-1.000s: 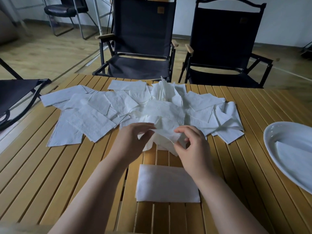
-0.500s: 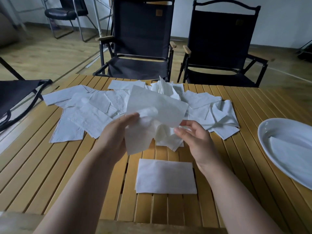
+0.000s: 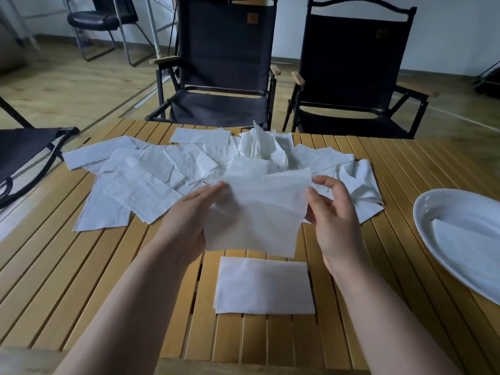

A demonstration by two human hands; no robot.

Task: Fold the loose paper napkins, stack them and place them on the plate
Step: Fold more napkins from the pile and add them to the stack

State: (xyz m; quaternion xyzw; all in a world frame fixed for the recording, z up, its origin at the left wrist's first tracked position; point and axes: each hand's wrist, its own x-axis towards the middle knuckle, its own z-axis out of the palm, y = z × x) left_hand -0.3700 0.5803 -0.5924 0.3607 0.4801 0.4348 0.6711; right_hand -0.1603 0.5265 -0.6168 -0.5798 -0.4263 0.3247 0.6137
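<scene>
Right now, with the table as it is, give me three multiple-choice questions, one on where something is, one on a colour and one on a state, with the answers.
1. Where is the plate?
A. On the table, far right.
B. On the table, far left.
C. On the table, dead centre.

2. What colour is the plate?
A. Black.
B. White.
C. Yellow.

3. How is the held napkin?
A. Balled up in one hand.
B. Lying flat on the table.
C. Spread open between both hands.

Answers:
1 A: the plate sits on the slats at the right edge of the view.
2 B: its rim and bowl are white.
3 C: the left hand and the right hand each hold one side of it.
</scene>
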